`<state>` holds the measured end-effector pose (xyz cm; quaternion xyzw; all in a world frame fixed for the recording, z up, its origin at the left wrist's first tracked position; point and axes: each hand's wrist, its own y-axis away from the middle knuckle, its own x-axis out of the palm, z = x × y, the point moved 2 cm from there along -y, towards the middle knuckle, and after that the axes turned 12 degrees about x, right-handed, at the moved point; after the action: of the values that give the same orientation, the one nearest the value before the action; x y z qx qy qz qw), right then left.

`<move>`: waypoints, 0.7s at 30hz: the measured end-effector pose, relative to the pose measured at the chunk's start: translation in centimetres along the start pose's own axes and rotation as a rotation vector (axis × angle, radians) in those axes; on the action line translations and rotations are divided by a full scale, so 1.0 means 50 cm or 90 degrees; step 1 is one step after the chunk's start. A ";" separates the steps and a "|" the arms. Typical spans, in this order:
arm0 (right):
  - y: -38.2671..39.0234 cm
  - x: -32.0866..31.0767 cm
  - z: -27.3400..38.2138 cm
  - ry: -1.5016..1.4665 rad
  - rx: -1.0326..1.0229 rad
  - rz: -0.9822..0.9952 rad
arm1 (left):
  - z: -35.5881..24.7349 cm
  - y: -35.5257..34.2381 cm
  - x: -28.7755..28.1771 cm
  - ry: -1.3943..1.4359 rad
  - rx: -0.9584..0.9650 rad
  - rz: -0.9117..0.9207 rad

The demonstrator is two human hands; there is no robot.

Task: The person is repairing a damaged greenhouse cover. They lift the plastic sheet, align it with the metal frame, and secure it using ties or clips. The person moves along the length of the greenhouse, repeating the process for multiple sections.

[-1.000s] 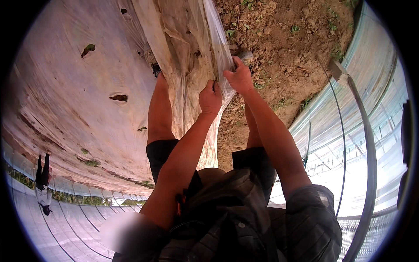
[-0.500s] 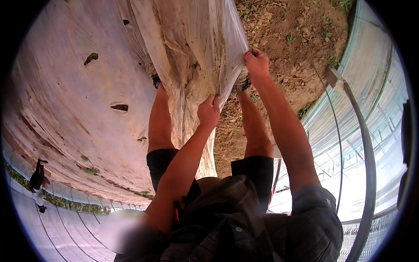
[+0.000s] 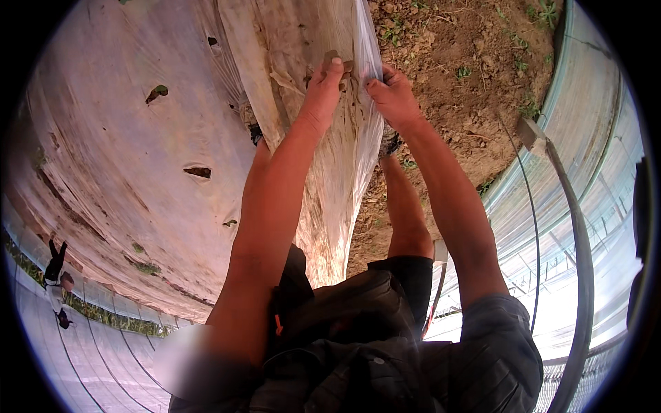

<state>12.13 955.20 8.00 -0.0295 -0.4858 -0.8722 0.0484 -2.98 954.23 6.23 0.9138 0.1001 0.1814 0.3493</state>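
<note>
From the head camera, both hands reach up side by side. The left hand (image 3: 323,86) and the right hand (image 3: 394,96) each pinch the dirty clear plastic sheet (image 3: 323,172), which hangs between them and runs down past the legs. Its top is cut off. Fingertips hide behind folds. Brown soil (image 3: 468,76) lies on the right.

We're seeing two hands, left (image 3: 322,93) and right (image 3: 394,96), gripping one plastic sheet (image 3: 330,172), three torn holes (image 3: 198,171) showing in one mulch film (image 3: 117,186).
</note>
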 end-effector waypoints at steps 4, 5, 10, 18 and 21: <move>0.001 0.021 0.036 0.025 0.074 0.043 | -0.038 -0.064 0.054 0.159 -0.134 0.089; 0.003 0.024 0.047 0.016 0.097 0.019 | -0.032 -0.066 0.057 0.171 -0.149 0.086; 0.001 0.016 0.073 -0.017 0.154 -0.110 | -0.017 -0.052 0.046 0.081 -0.024 -0.098; -0.023 0.023 0.067 0.023 0.075 -0.180 | -0.042 -0.048 0.077 -0.267 0.174 -0.188; -0.015 0.014 0.061 0.014 0.064 -0.254 | -0.032 -0.047 0.065 -0.281 0.208 -0.185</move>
<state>11.39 958.13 9.04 0.0791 -0.5247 -0.8393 -0.1188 -0.77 957.96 6.61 0.9514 0.1792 -0.0916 0.2330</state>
